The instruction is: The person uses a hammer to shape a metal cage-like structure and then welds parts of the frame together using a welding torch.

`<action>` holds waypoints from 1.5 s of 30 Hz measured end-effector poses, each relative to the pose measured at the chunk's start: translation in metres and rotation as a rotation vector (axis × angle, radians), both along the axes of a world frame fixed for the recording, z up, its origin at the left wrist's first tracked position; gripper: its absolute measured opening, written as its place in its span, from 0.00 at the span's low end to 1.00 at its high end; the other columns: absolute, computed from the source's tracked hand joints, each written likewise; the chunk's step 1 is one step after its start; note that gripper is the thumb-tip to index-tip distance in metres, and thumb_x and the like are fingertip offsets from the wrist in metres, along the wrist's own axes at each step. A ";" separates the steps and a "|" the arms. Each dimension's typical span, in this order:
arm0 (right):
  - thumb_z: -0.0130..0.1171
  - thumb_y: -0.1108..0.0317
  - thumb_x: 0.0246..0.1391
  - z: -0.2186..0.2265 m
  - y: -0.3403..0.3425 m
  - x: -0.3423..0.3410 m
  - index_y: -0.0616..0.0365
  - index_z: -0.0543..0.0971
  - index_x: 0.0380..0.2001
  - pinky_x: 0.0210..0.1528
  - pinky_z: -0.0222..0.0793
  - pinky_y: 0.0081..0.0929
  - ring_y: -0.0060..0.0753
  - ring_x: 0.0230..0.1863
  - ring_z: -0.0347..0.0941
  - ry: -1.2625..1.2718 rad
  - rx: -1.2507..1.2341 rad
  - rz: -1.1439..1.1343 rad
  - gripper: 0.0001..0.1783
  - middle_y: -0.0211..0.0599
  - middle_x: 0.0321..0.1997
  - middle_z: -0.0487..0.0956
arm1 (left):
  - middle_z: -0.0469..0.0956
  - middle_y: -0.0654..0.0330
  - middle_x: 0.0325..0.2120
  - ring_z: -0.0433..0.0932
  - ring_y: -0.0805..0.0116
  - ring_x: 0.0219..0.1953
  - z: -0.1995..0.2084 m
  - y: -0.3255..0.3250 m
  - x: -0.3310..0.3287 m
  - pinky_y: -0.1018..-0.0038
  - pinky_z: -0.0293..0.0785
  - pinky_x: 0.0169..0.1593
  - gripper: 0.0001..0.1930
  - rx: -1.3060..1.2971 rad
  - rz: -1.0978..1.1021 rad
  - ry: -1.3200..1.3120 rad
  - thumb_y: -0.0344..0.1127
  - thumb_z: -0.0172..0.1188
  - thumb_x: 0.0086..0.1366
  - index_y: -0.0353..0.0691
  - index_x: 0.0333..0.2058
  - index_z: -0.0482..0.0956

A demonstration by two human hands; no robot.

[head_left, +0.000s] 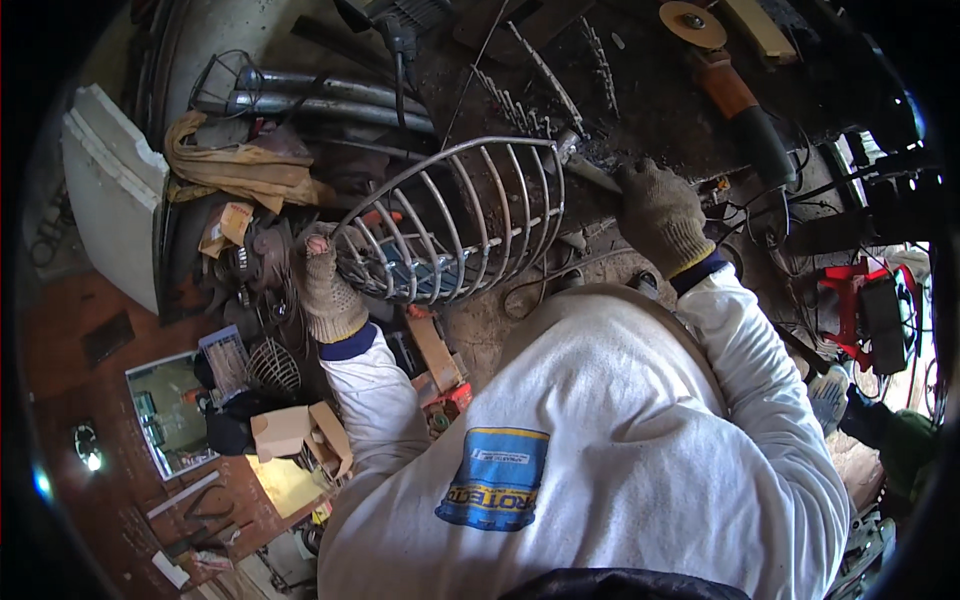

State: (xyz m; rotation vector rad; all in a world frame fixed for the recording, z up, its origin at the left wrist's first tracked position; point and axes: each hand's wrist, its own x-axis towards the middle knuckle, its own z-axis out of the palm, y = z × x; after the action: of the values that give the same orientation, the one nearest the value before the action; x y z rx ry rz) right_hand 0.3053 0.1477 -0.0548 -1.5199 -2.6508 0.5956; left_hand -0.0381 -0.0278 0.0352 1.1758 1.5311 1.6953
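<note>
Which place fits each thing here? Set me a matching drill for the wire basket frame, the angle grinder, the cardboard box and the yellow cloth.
Things:
1. wire basket frame
2. angle grinder
3. cardboard box
4. yellow cloth

Places:
A. on the floor at lower left, flaps open
B. lying on the bench at upper right, disc toward the top
C. gripped at its lower end by the gloved left hand
D. draped over the clutter at upper left, below the metal pipes

Pairs: 1-C, 2-B, 3-A, 4-D

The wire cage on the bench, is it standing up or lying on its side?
On its side: the wire cage has its ribs running sideways, steadied by the left hand at one end.
</note>
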 end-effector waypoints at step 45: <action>0.67 0.60 0.54 -0.016 -0.046 -0.026 0.62 0.77 0.46 0.35 0.75 0.32 0.37 0.31 0.80 0.954 -0.141 -0.078 0.21 0.43 0.30 0.81 | 0.79 0.61 0.29 0.74 0.72 0.27 0.000 0.019 -0.054 0.75 0.70 0.33 0.22 -0.130 0.062 0.404 0.54 0.63 0.59 0.37 0.34 0.79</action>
State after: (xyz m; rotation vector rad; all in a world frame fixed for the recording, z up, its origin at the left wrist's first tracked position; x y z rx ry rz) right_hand 0.2791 0.1017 -0.0708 -0.9647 -1.8303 1.1515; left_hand -0.0919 -0.0085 0.0348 1.4777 1.9019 1.4274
